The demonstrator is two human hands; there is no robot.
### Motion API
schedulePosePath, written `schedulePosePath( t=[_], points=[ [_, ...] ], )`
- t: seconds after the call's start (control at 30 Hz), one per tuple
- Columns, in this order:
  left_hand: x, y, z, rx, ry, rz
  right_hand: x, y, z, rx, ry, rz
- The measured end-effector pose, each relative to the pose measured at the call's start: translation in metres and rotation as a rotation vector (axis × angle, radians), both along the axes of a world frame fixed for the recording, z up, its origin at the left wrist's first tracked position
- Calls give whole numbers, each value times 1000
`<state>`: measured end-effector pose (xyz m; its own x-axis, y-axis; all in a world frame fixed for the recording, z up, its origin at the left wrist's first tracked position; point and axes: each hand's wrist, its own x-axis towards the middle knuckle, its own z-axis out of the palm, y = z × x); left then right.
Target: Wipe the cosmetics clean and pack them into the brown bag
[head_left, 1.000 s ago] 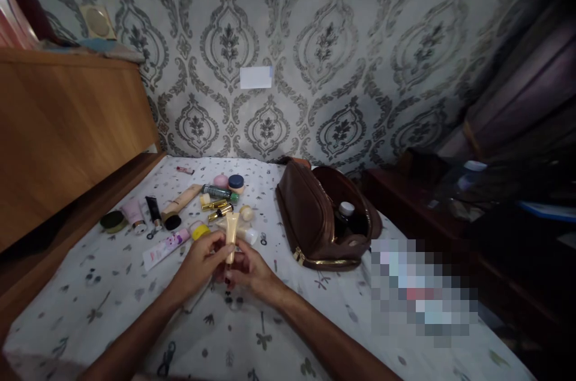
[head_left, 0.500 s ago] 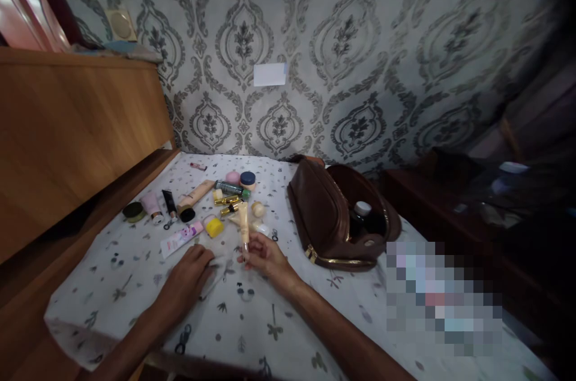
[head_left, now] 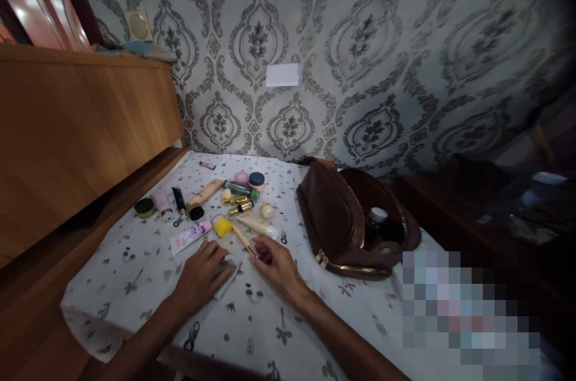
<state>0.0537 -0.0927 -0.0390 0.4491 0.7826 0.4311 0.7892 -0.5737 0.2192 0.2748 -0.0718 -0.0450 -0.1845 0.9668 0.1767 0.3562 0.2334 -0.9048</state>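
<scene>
Far out to the left of the left fingers sits a dark round jar (head_left: 144,207), then a pale pink tube (head_left: 161,201) and a black tube (head_left: 179,200), all where they were a second ago. Closer in, just beyond the left fingertips, lies the white-and-pink tube (head_left: 191,237). And here's the left hand (head_left: 204,273): a second ago it was up at the slim tube with the other one, now it's apart from it, low over the printed cloth (head_left: 234,333), fingers loosely spread and thumb stretched out to the right, with something pale by them too unclear to name. Ahead, between the two hands, is the yellow item (head_left: 222,226). Now the slim beige tube (head_left: 242,238)! Half a second ago it stood upright; now it's tipped over, far end pointing left, close to that yellow item, near end pinched in the right fingers. That right hand (head_left: 276,267) has it alone. Just beyond those fingers lies a cream tube (head_left: 257,225). Over to their right, the brown bag (head_left: 330,213) gapes open as before, a white-capped bottle (head_left: 378,215) inside.
</scene>
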Motion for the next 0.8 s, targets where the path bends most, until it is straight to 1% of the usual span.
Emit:
schedulePosePath(
  t=[0.17,0.3,0.4,0.47,0.53,0.7,0.73,0.8],
  points=[
    [-1,3,-1,2,5,5,2,-4,5,152,-203,50],
    [-1,5,-5,-1,-25,6,4,-6,6,248,-277,89],
    [0,5,-6,17,-44,-1,6,-5,5,308,-294,87],
    [0,4,-6,32,-49,2,9,-4,3,341,-283,58],
    [1,4,-6,39,-49,11,12,-2,1,373,-267,-1],
    [3,3,-5,20,-33,49,22,5,-3,467,-315,-245],
    [3,3,-5,16,-30,60,23,7,-4,476,-338,-266],
    [4,3,-5,15,-27,79,25,9,-6,462,-378,-252]
  ],
)
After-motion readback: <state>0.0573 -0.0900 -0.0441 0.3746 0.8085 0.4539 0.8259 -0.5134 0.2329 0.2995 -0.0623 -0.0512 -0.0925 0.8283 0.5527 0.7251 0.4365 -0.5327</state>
